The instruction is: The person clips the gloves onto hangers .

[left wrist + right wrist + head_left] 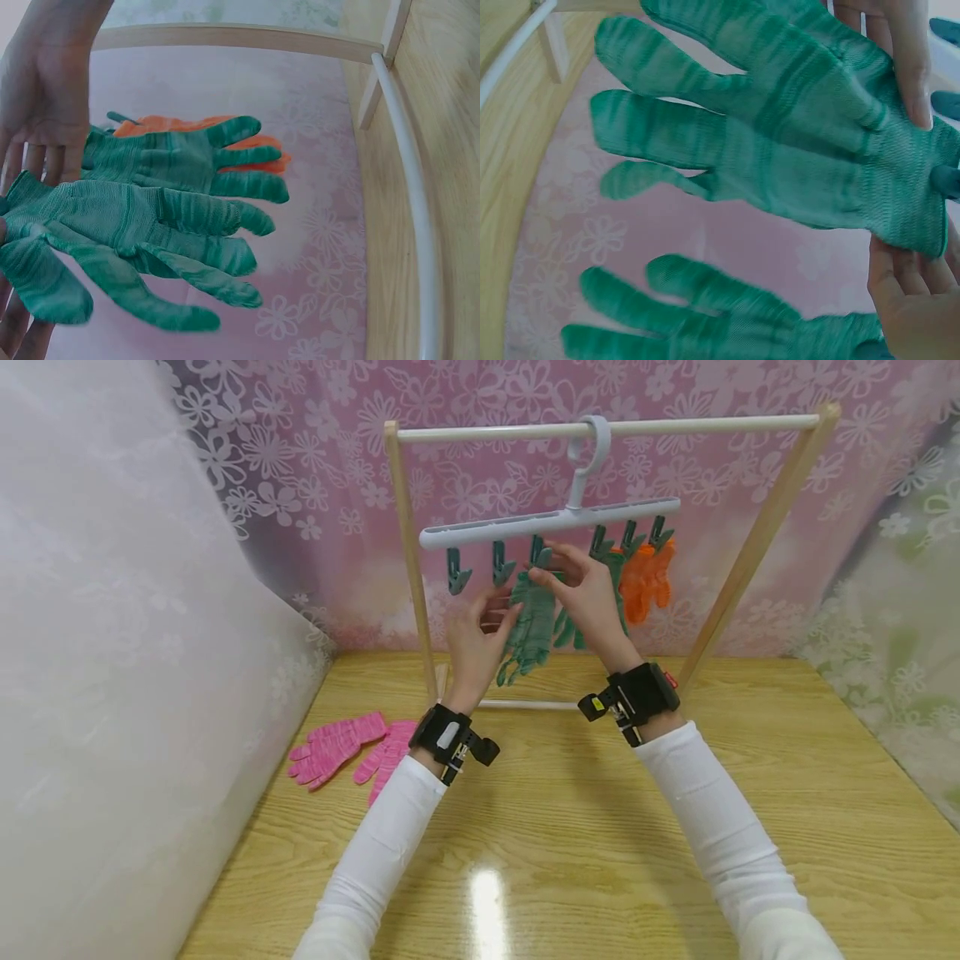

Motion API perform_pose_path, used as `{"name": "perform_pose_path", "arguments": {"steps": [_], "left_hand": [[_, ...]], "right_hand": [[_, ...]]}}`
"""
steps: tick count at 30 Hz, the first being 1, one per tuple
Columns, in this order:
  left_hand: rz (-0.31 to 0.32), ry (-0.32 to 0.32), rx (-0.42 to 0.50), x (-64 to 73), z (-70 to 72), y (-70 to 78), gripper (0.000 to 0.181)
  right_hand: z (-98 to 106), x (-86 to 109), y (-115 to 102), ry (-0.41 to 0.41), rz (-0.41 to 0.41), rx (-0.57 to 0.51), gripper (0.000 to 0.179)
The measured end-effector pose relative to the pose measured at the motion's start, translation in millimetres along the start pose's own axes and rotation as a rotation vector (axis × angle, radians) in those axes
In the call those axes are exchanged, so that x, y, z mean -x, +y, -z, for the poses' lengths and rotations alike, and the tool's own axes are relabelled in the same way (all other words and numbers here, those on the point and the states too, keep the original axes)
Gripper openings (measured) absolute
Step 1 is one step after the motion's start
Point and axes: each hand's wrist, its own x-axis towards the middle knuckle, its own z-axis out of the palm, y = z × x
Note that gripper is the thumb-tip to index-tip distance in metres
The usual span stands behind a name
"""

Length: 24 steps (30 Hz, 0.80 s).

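A green striped knit glove [534,622] hangs fingers down from a dark green clip [538,553] on the white hanger [517,527]. My left hand [476,639] holds the glove's edge near the cuff; its thumb lies on the knit, its fingers behind, in the right wrist view. At the clip, my right hand [588,597] pinches with thumb and index finger, other fingers beside the cuff. The clip tip [945,182] sits on the cuff. Behind hangs a second green glove [176,161], and beyond it orange gloves [647,581], farther right on the hanger.
The hanger hooks over the white rod of a wooden rack [408,560]. Bare clips [456,572] hang on the hanger's left end. Two pink gloves [330,747] lie at the left on the wooden table [562,852]. A flowered curtain [337,527] stands behind.
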Motion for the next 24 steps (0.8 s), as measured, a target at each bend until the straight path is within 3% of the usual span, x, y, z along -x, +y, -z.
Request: {"name": "perform_pose_path", "arguments": {"steps": [5,11,18,24], "left_hand": [[-0.006,-0.043,0.000,7.8,3.3,-6.9,0.035],[-0.037,-0.076,-0.025,18.4,8.3,-16.9,0.034],[-0.021,-0.087,-0.044,27.7,12.1,-25.8,0.030],[0.017,-0.099,-0.042,34.7,15.4,-31.2,0.030]], "right_hand": [[1,4.7,10,-0.022,-0.062,0.050,0.067],[0,12.1,18,0.007,-0.016,0.047,0.066],[-4,18.9,21,0.095,0.101,0.003,0.057],[-9,28.7,21,0.238,0.254,-0.066,0.042]]}}
